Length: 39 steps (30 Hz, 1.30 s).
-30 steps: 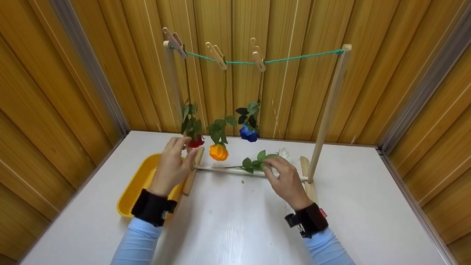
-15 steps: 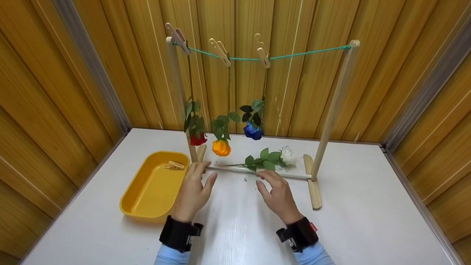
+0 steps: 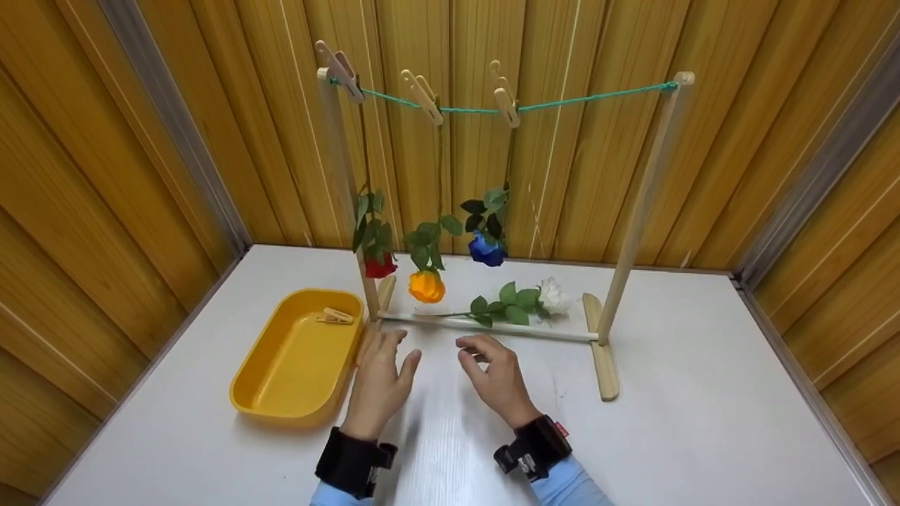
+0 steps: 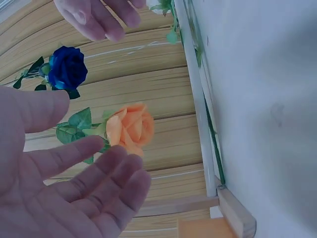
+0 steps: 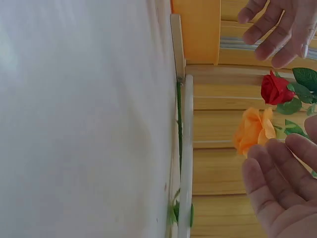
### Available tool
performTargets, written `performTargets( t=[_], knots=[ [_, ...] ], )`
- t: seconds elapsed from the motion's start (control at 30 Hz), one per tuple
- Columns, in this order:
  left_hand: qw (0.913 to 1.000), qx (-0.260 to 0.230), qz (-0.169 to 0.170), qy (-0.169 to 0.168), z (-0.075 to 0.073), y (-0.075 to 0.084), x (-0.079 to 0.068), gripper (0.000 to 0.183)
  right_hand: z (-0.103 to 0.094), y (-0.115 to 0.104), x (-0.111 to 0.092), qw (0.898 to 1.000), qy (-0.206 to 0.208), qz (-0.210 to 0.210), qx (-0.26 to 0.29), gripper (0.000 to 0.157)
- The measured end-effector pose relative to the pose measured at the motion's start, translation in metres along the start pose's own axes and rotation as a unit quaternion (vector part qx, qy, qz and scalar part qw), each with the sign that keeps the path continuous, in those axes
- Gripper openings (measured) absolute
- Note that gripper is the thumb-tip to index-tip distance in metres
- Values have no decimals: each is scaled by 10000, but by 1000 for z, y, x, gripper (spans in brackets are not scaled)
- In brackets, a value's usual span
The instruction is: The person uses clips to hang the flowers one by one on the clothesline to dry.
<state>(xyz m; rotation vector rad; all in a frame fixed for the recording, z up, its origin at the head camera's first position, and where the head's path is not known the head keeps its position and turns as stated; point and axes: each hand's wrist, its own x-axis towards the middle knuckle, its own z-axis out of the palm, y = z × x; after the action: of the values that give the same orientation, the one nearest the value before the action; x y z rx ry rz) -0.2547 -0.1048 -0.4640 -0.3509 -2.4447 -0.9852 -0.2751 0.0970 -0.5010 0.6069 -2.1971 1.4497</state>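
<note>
My left hand (image 3: 382, 383) is over the table beside the yellow tray, fingers relaxed and holding nothing. To its right my right hand (image 3: 496, 376) hovers with loosely bent fingers, also holding nothing. Behind them a white rose (image 3: 554, 296) lies on the table along the rack's bottom bar, its bloom to the right and its stem to the left. A red rose (image 3: 380, 265), an orange rose (image 3: 427, 287) and a blue rose (image 3: 486, 249) hang head down from the green string (image 3: 590, 104), each held by a wooden clothespin (image 3: 423, 97). Both wrist views show the palms and spread fingers.
The wooden rack (image 3: 643, 204) stands upright across the back of the table, its feet (image 3: 602, 358) pointing forward. A yellow tray (image 3: 242, 383) at the left contains loose clothespins (image 3: 336, 316). Wood-patterned walls (image 3: 801, 176) enclose the table (image 3: 703, 407).
My right hand has let go of the white rose's leaves and drawn back toward me and leftward. My left hand has come down from near the red rose to beside the tray.
</note>
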Motion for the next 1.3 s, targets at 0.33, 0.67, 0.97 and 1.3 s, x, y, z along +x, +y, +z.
performTargets(
  t=[0.33,0.67,0.97,1.3],
  knots=[
    [9913,804,-773,-695,-47,-16,28,31,32,-11,27,9954,-904,143,284,20],
    [9664,1373,-963,-1947,-93,-50,70,35,47,-29,55,9859,-1642,-154,-273,18],
    [9566,1619,-511,-2368,-101,-84,101,34,55,-40,80,9746,-2158,79,-602,19],
    [9281,2091,-1072,-2888,-76,-112,118,39,65,-47,95,9666,-2441,1,-783,23]
  ],
)
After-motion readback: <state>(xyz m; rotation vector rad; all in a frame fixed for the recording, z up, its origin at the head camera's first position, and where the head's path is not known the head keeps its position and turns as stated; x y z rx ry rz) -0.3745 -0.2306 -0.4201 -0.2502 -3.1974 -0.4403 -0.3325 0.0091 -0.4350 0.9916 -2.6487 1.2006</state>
